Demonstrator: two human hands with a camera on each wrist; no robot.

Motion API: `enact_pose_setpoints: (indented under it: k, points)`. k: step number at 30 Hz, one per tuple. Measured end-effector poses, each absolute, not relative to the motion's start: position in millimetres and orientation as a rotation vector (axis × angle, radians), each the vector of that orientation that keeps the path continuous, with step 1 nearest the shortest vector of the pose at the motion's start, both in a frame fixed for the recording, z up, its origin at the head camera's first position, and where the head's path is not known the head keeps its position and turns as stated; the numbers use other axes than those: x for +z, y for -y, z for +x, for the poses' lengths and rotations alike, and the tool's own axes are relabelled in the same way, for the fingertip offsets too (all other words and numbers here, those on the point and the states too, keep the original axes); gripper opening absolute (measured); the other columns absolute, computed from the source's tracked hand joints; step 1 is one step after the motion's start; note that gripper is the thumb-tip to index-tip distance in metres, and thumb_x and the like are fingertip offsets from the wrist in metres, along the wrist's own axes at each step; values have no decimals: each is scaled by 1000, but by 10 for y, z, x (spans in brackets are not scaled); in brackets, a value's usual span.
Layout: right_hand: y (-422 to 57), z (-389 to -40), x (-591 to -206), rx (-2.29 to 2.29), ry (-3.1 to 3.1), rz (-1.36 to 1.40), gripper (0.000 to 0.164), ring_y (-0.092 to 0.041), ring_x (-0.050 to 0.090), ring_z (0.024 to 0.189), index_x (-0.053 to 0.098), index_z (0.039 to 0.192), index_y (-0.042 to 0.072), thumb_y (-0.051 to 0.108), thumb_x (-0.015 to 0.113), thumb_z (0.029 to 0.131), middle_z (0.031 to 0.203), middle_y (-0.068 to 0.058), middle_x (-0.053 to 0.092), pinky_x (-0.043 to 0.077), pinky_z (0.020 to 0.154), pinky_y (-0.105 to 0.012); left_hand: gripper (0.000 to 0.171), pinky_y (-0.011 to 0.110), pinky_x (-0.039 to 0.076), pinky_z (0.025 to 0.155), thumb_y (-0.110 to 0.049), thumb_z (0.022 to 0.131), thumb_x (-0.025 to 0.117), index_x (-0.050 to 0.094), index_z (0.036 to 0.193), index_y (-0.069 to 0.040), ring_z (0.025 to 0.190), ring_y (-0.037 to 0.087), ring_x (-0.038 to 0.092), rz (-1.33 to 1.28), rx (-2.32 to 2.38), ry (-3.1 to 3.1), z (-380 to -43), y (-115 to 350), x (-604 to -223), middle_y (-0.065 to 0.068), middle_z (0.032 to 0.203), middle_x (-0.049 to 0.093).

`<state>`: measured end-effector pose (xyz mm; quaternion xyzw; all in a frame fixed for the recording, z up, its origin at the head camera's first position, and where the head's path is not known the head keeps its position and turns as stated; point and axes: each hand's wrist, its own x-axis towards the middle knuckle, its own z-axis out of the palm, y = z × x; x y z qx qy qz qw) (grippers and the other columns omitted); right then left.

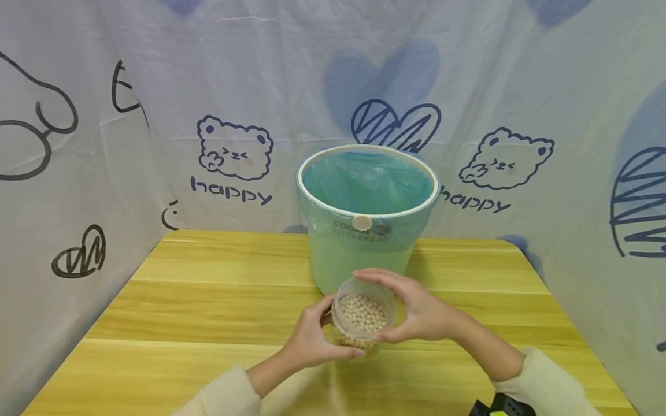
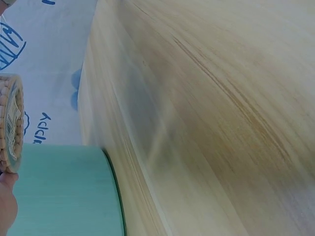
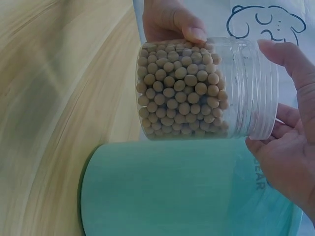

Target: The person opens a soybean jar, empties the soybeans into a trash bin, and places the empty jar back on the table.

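A clear plastic jar point(image 3: 179, 93), filled well over half with round beige beans point(image 1: 364, 313), is held above the table in front of the bin. My left hand point(image 1: 311, 341) grips the jar's body, thumb on the near side. Around the translucent screw lid point(image 3: 263, 93) at its top curl the fingers and thumb of my right hand point(image 1: 424, 312). The lid sits on the jar's mouth, and the beans show through it. In the left wrist view, only the jar's base end point(image 2: 12, 123) and a bit of a hand point(image 2: 7, 204) appear at the left edge.
Just behind the jar stands a green bin point(image 1: 359, 260) with a white rim and a bluish bag lining it. It rests on a wood-grain table point(image 1: 208, 300). A white cloth point(image 1: 234, 75) with bears and hearts printed on it hangs behind and at both sides.
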<state>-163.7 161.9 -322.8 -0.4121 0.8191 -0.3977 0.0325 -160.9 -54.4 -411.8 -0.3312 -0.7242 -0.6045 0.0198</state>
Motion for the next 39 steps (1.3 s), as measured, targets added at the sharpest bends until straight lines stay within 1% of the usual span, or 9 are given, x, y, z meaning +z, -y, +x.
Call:
enact_pose_setpoints:
  k: [5,10,16,22,26,28,31,36,39]
  points:
    - [-1648,-1635,-3251,-1264,-2590,-1284,84,-31,44,126,43,136,5,21,83,64,139,-15,46,41,101,-56,83,25,53,90,-13,64,85,42,135,-2,110,23,58,-954,-1871,2281,-1607,574,-4116,16,127,54]
    - [-1702,-1627,-3288,-1300,-2681,-1239,85,-19,45,126,45,135,6,22,85,61,137,-12,49,42,104,-45,86,24,52,92,-13,62,85,42,136,-2,112,27,57,-879,-1842,2314,-1607,633,-4123,17,128,54]
    - [-1802,-1616,-3358,-1314,-2772,-1151,87,-14,45,125,46,134,8,23,87,58,136,-11,49,43,104,-36,87,24,51,93,-13,61,86,42,136,0,111,31,57,-823,-1825,2333,-1612,703,-4143,19,127,55]
    - [-1948,-1597,-3480,-1384,-2738,-1101,90,2,40,125,41,137,3,19,85,61,138,-17,47,36,104,-14,88,23,51,93,-13,61,86,41,136,1,113,33,56,-777,-1850,2349,-1622,735,-4158,20,128,54]
    - [-2032,-1566,-3551,-1388,-2740,-1041,89,7,38,124,38,138,3,20,84,64,138,-19,46,32,103,-8,89,23,50,93,-13,61,86,40,136,1,114,34,56,-764,-1838,2364,-1621,747,-4145,21,128,53]
    - [-2060,-1551,-3579,-1358,-2773,-1004,88,3,40,123,39,138,5,23,84,65,138,-17,46,34,103,-10,89,22,50,93,-13,61,86,40,137,1,114,34,55,-763,-1837,2368,-1623,752,-4145,21,129,52]
    - [-2089,-1534,-3612,-1302,-2830,-952,87,-9,46,121,42,137,7,27,84,64,137,-13,48,40,103,-18,89,20,50,93,-13,61,86,40,136,1,114,34,55,-755,-1844,2372,-1625,758,-4150,21,128,53]
    - [-2142,-1513,-3699,-1208,-2906,-896,86,-31,48,121,45,135,5,28,85,63,135,-13,49,46,98,-46,90,18,50,92,-14,61,86,40,137,1,113,34,55,-743,-1845,2375,-1625,771,-4164,21,128,52]
    - [-2182,-1511,-3782,-1167,-2925,-882,85,-39,47,121,45,134,4,27,85,63,135,-16,48,45,95,-57,91,20,50,92,-13,60,86,40,137,1,113,34,56,-734,-1845,2367,-1628,777,-4170,21,129,52]
